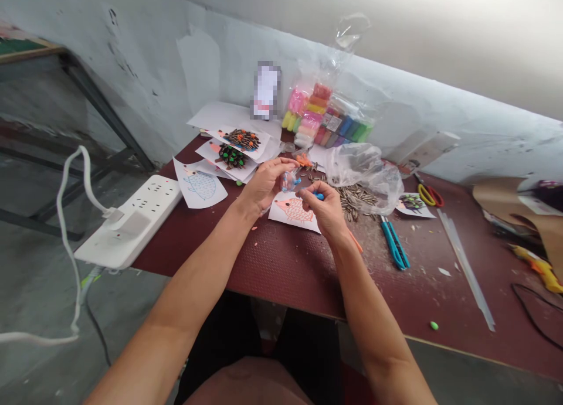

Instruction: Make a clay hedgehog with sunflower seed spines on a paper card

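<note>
My left hand (265, 183) is closed round a small clear plastic packet (288, 182) with blue modelling clay in it. Close by on the right, my right hand (323, 206) pinches a piece of blue clay (317, 196). Below both hands lies a paper (292, 213) with an orange hedgehog drawing. Behind them are orange clay (303, 159) and loose striped sunflower seeds (358, 200), partly under a crumpled clear bag (367, 173). To the left rest a blue hedgehog drawing (200, 187) and hedgehog pictures covered with seeds and clay dots (232, 156).
A white power strip (132, 217) juts over the table's left edge. Coloured clay packs (328, 121) and a blurred phone (265, 91) lean at the wall. Rightward lie a teal utility knife (394, 244), scissors (428, 195), glue sticks (468, 270) and a yellow glue gun (539, 267).
</note>
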The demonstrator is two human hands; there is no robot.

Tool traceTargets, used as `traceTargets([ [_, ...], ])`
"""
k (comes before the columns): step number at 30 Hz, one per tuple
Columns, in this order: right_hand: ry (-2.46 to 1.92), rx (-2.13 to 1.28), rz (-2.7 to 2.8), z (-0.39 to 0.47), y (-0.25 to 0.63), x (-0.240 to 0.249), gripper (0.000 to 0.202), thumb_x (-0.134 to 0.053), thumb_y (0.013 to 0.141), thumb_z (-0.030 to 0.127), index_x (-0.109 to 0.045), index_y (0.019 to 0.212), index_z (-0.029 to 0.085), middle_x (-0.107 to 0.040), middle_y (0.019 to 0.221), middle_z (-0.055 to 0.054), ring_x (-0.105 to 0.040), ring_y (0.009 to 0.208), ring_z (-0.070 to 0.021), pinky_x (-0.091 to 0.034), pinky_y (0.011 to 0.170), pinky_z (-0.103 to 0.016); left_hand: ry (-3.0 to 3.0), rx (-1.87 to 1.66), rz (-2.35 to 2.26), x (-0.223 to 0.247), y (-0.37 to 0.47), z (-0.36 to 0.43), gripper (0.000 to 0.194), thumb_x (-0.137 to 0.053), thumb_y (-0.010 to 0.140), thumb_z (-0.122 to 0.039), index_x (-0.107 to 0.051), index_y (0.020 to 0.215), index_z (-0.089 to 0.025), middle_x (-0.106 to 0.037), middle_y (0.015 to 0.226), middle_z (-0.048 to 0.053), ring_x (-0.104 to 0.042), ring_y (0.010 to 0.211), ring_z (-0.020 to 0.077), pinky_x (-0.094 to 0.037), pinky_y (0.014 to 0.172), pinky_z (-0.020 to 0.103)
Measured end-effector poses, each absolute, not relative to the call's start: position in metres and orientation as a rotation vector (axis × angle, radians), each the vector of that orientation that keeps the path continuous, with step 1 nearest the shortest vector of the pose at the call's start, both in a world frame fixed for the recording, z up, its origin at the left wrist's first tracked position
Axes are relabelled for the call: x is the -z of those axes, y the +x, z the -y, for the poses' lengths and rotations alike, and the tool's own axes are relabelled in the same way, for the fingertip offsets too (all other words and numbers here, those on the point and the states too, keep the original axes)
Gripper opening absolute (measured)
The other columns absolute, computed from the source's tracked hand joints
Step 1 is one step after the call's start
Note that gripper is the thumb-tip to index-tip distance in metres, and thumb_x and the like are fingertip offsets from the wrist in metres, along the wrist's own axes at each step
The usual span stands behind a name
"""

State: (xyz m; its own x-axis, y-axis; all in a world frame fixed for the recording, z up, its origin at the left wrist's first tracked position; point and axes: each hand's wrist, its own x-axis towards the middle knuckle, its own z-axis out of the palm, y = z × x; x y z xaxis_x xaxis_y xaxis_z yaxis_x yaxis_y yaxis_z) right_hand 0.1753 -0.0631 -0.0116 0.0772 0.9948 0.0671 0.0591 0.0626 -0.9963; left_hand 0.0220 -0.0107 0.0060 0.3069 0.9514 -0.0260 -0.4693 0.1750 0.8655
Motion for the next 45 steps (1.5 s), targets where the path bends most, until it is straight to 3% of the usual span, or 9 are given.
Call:
traceTargets([
  [4,-1.208,-1.059,1.259,0.064,0.174,0.009,0.02,-0.072,0.073,0.033,-0.063,0.088,0.023,-0.062,0.07,0.005,-0.047,0.053,-0.0074,-0.037,0.052,-0.024,0.898,-1.086,-0.686,-0.005,0.022,0.011,0.017,-0.058,0.071,-0.014,-0.065,0.086,-0.016,-0.053,0.062,-0.004,-0.046,0.052,0.0087,-0.04,0.054,0.023],
  [6,-1.203,-1.033,1.301,0.063,0.174,0.009,0.013,-0.063,0.079,0.034,-0.065,0.085,0.023,-0.057,0.065,0.005,-0.045,0.052,-0.0077,-0.036,0.052,-0.025,0.912,-1.081,-0.69,-0.005,0.021,0.011,0.019,-0.056,0.068,-0.013,-0.066,0.085,-0.016,-0.054,0.062,-0.003,-0.046,0.052,0.0088,-0.038,0.052,0.023],
  [9,-1.227,-1.042,1.333,0.063,0.175,0.01,0.027,-0.054,0.087,0.044,-0.059,0.07,0.023,-0.048,0.056,0.005,-0.042,0.049,-0.0088,-0.034,0.051,-0.026,0.958,-1.071,-0.702,-0.006,0.021,0.012,0.02,-0.055,0.066,-0.013,-0.066,0.082,-0.015,-0.052,0.061,-0.002,-0.043,0.05,0.0086,-0.035,0.05,0.023],
  [13,-1.241,-1.021,1.372,0.064,0.174,0.01,0.043,-0.064,0.086,0.061,-0.057,0.07,0.022,-0.048,0.058,0.005,-0.042,0.05,-0.0085,-0.033,0.05,-0.025,1.028,-1.057,-0.717,-0.01,0.023,0.016,0.021,-0.054,0.066,-0.014,-0.066,0.083,-0.015,-0.05,0.061,-0.003,-0.04,0.05,0.0084,-0.033,0.049,0.023],
  [16,-1.256,-1.019,1.402,0.066,0.172,0.009,0.044,-0.073,0.08,0.065,-0.062,0.077,0.022,-0.051,0.057,0.006,-0.044,0.053,-0.0091,-0.036,0.052,-0.025,1.058,-1.035,-0.724,-0.013,0.023,0.019,0.021,-0.054,0.066,-0.015,-0.065,0.084,-0.016,-0.05,0.061,-0.003,-0.041,0.05,0.0087,-0.033,0.049,0.023],
  [23,-1.256,-0.991,1.378,0.069,0.17,0.006,0.034,-0.077,0.08,0.053,-0.067,0.084,0.021,-0.064,0.068,0.003,-0.05,0.053,-0.0085,-0.041,0.053,-0.024,1.199,-1.007,-0.756,-0.013,0.021,0.021,0.026,-0.055,0.068,-0.015,-0.063,0.092,-0.016,-0.05,0.059,-0.005,-0.042,0.051,0.0089,-0.034,0.052,0.023],
  [34,-1.365,-0.83,1.28,0.063,0.176,0.01,0.01,-0.06,0.08,0.028,-0.068,0.081,0.023,-0.05,0.058,0.006,-0.041,0.053,-0.0098,-0.033,0.052,-0.025,1.252,-1.139,-0.704,-0.005,0.02,0.015,0.028,-0.059,0.065,-0.012,-0.065,0.092,-0.018,-0.054,0.069,-0.003,-0.047,0.063,0.0104,-0.039,0.062,0.025],
  [40,-1.297,-0.962,1.26,0.062,0.178,0.01,0.032,-0.058,0.088,0.049,-0.059,0.069,0.023,-0.046,0.052,0.005,-0.04,0.047,-0.0095,-0.031,0.047,-0.025,1.245,-1.151,-0.687,-0.001,0.021,0.014,0.027,-0.062,0.065,-0.013,-0.067,0.091,-0.017,-0.053,0.073,-0.003,-0.047,0.067,0.0103,-0.04,0.066,0.025],
  [45,-1.327,-0.965,1.313,0.063,0.18,0.008,0.048,-0.076,0.076,0.065,-0.055,0.067,0.023,-0.049,0.049,0.006,-0.039,0.047,-0.0081,-0.031,0.048,-0.024,1.17,-1.185,-0.66,0.0,0.02,0.011,0.027,-0.063,0.064,-0.012,-0.066,0.091,-0.016,-0.056,0.077,-0.003,-0.05,0.071,0.01,-0.042,0.068,0.024],
])
